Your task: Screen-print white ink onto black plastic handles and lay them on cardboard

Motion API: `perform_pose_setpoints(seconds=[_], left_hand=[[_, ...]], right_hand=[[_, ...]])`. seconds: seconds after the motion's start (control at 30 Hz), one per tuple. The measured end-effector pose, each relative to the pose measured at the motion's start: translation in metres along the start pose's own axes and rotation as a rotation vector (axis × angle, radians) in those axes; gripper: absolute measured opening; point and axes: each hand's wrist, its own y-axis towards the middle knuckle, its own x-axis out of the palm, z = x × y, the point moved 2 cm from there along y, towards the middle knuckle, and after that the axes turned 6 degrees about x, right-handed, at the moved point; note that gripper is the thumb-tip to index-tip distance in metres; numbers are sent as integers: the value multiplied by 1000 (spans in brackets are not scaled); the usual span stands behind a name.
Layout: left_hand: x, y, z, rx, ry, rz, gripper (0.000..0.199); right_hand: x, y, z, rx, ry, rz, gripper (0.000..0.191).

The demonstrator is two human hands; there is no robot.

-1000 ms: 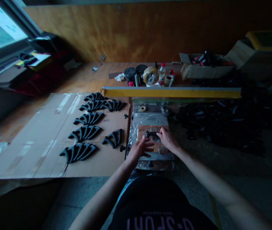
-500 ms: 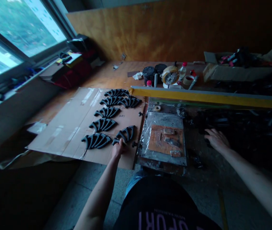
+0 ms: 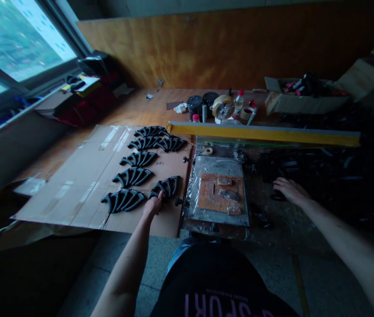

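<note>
Curved black parts lie in fanned groups on a flattened cardboard sheet (image 3: pixel 86 171). My left hand (image 3: pixel 154 205) is closed at the lower end of the nearest right-hand group of black parts (image 3: pixel 169 187), its fingers on a part there. Left of it rests another fanned group (image 3: pixel 124 200). Over the dark table side, my right hand (image 3: pixel 289 190) has its fingers curled on a small black part (image 3: pixel 277 197), beside a large dark pile of black pieces (image 3: pixel 335 176).
Between my hands, a metal plate (image 3: pixel 192 211) carries a wooden board (image 3: pixel 207 200) with small blocks. A yellow bar (image 3: pixel 256 132) crosses behind it. Farther back stand black tubs (image 3: pixel 194 105), a tape roll (image 3: pixel 223 108), a bottle (image 3: pixel 239 102) and an open carton (image 3: pixel 286 104).
The view has shifted, moving most of the scene slightly left. The group at my left hand sits closer together. A black part now shows under my right hand's fingers.
</note>
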Motion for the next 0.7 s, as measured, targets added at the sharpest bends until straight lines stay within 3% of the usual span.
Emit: perform_pose_setpoints(seconds=[0.07,0.1,0.2,0.3,0.4,0.47,0.53,0.6,0.7], left_hand=[[-5,-9,5,12,6,-3,63],[-8,-13,9,30,5,12,59],[-19,-27,37,129,-19,82,47],[-35,-50,96,379,-304,161,48],[-59,-81,170,716,-820,198,55],[-73,-101,211,834,-1026,178,61],[-81,-115,236,885,-1092,117,65],[-83,-124,240,898,-1068,85,66],[-74,-130,214,870,-1001,114,65]], right_hand=[[-1,1,-14,-55,16,-5,44],[-3,1,-28,-62,18,52,47],[-7,-2,-95,-164,85,221,50],[-2,-4,-177,-421,177,239,42],[8,0,-233,-520,148,264,33],[13,4,-250,-501,102,284,28],[14,4,-255,-493,62,281,29],[10,1,-249,-494,40,256,32],[-4,0,-217,-331,62,254,31]])
